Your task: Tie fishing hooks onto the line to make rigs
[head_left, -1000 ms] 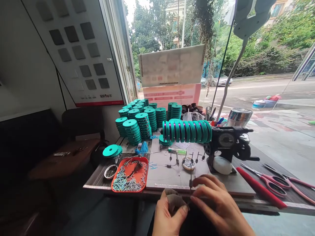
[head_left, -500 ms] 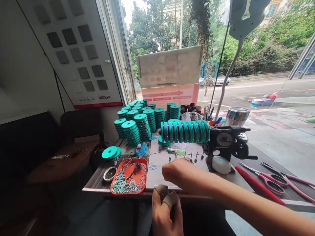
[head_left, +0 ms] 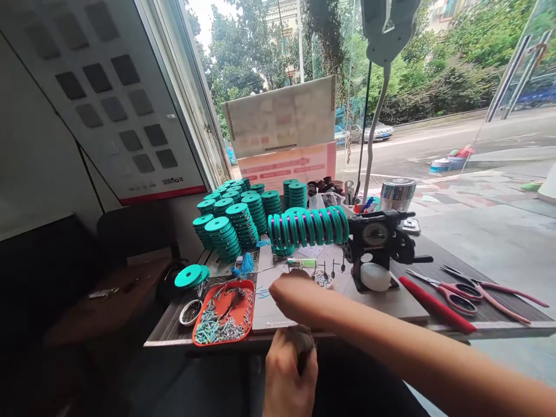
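My left hand (head_left: 289, 370) is below the table's front edge, its fingers pinched together. Cloth-like covers wrap some fingertips; whatever lies between them is too small to make out. Above the board (head_left: 271, 315), my right hand (head_left: 293, 295) is closed with its back toward me, and its fingertips are hidden. Beyond it, a row of teal foam spools (head_left: 308, 227) sits on the shaft of a black hand-cranked winder (head_left: 376, 234). Left of my hands, an orange tray (head_left: 251, 310) holds small metal pieces and blue-green bits. A small dish of metal pieces (head_left: 322, 280) stands behind my right wrist.
Stacks of teal spools (head_left: 222, 237) fill the table's back left. A white cup (head_left: 182, 315) with dark bits and two loose spools (head_left: 189, 277) are left of the tray. Scissors (head_left: 458, 298), pliers (head_left: 490, 292) and a red strip-like object (head_left: 434, 304) lie at the right. A can (head_left: 397, 195) stands behind the winder.
The camera view has turned and shifted, so the scene sits further left. My right hand has moved slightly left across the board; my left hand has rolled, hiding more of its finger covers.
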Action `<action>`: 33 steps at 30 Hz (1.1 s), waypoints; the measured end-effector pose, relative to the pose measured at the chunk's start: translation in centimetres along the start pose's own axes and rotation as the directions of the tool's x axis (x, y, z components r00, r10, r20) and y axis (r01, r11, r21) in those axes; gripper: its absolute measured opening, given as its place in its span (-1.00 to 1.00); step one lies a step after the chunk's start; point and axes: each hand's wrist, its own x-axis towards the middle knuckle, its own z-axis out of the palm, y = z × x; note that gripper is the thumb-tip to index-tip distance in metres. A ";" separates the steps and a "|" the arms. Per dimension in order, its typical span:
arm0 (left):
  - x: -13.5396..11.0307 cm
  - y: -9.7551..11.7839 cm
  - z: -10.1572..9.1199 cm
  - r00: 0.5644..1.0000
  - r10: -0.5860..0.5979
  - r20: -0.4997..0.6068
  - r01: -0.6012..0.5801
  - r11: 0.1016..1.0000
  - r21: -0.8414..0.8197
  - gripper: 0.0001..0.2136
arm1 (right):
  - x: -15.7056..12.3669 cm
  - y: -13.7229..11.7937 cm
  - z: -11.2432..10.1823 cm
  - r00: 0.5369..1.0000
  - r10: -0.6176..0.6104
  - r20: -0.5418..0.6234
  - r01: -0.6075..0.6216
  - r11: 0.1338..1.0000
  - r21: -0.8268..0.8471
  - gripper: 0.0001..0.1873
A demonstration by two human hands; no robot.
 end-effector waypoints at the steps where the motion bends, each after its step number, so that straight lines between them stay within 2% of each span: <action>1: 0.3 0.3 -0.2 0.993 -0.095 0.067 0.098 0.994 -0.041 -0.90 | -1.0 0.2 0.1 0.998 -0.021 -0.066 0.021 1.000 0.004 -0.89; 3: 0.9 1.0 -0.6 0.946 -0.245 0.210 0.281 0.947 -0.159 -0.94 | -3.5 0.8 0.6 0.980 -0.060 -0.190 0.061 0.998 0.002 -0.92; 5: 1.4 1.5 -0.9 0.895 -0.315 0.317 0.406 0.868 -0.287 -0.95 | -6.4 1.6 1.8 0.941 -0.046 -0.336 0.073 0.995 0.068 -0.90; 6: 1.6 1.7 -1.0 0.875 -0.335 0.349 0.451 0.826 -0.338 -0.94 | -7.8 1.9 2.8 0.913 0.004 -0.408 0.063 0.986 0.152 -0.89; 7: 1.7 1.9 -1.1 0.858 -0.355 0.370 0.489 0.785 -0.380 -0.94 | -9.0 2.1 4.2 0.851 0.122 -0.510 0.082 0.929 0.360 -0.89; 8: 1.8 2.0 -1.2 0.841 -0.380 0.386 0.526 0.744 -0.412 -0.93 | -9.9 2.1 5.9 0.805 0.282 -0.521 0.109 0.794 0.598 -0.87; 9: 1.8 2.2 -1.2 0.820 -0.404 0.405 0.562 0.703 -0.436 -0.93 | -10.5 1.9 7.7 0.795 0.415 -0.443 0.145 0.580 0.802 -0.88; 10: 1.8 2.3 -1.2 0.798 -0.425 0.428 0.596 0.664 -0.451 -0.93 | -10.8 1.5 9.5 0.823 0.472 -0.315 0.182 0.305 0.935 -0.82; 11: 1.7 2.4 -1.2 0.778 -0.438 0.450 0.623 0.634 -0.459 -0.92 | -10.7 1.0 11.1 0.875 0.447 -0.187 0.202 0.015 0.979 -0.71; 12: 1.7 2.6 -1.1 0.766 -0.445 0.464 0.639 0.613 -0.465 -0.92 | -10.5 0.4 12.4 0.914 0.397 -0.085 0.191 -0.234 0.953 -0.60; 13: 1.6 2.6 -1.1 0.762 -0.447 0.469 0.644 0.602 -0.472 -0.91 | -10.1 -0.3 13.4 0.933 0.359 -0.016 0.179 -0.424 0.888 -0.54; 14: 1.6 2.7 -1.1 0.764 -0.443 0.469 0.641 0.599 -0.480 -0.91 | -9.6 -0.8 14.1 0.944 0.328 0.034 0.165 -0.560 0.812 -0.50; 15: 1.6 2.7 -1.1 0.769 -0.439 0.465 0.636 0.599 -0.487 -0.90 | -9.1 -1.3 14.4 0.946 0.316 0.075 0.159 -0.651 0.742 -0.50; 17: 1.5 2.7 -1.0 0.771 -0.448 0.453 0.635 0.598 -0.489 -0.90 | -8.5 -1.8 14.4 0.942 0.309 0.130 0.157 -0.747 0.646 -0.55; 20: 1.3 2.7 -0.8 0.764 -0.490 0.419 0.645 0.599 -0.475 -0.89 | -8.2 -1.8 14.5 0.938 0.312 0.152 0.162 -0.782 0.602 -0.60; 23: 1.1 2.9 -0.7 0.772 -0.508 0.382 0.635 0.599 -0.487 -0.88 | -7.9 -1.9 15.2 0.932 0.325 0.157 0.163 -0.767 0.620 -0.57; 27: 0.9 2.8 -0.5 0.760 -0.508 0.405 0.648 0.548 -0.528 -0.86 | -7.6 -2.1 16.2 0.931 0.320 0.175 0.138 -0.754 0.642 -0.52; 29: 0.8 2.6 -0.4 0.776 -0.496 0.390 0.630 0.564 -0.534 -0.87 | -8.1 -1.8 16.4 0.935 0.312 0.167 0.121 -0.726 0.677 -0.53; 30: 0.7 2.5 -0.4 0.796 -0.480 0.367 0.604 0.598 -0.527 -0.87 | -8.6 -1.4 16.4 0.936 0.321 0.146 0.111 -0.662 0.742 -0.54; 31: 0.6 2.4 -0.3 0.821 -0.457 0.342 0.571 0.649 -0.503 -0.89 | -9.3 -1.0 16.3 0.935 0.342 0.098 0.105 -0.528 0.842 -0.58; 32: 0.5 2.3 -0.3 0.847 -0.430 0.311 0.531 0.713 -0.458 -0.89 | -10.0 -0.6 16.1 0.931 0.365 0.013 0.106 -0.303 0.947 -0.63; 33: 0.3 2.3 -0.2 0.873 -0.400 0.278 0.483 0.783 -0.392 -0.89 | -10.7 -0.2 15.7 0.918 0.379 -0.116 0.120 0.013 0.993 -0.71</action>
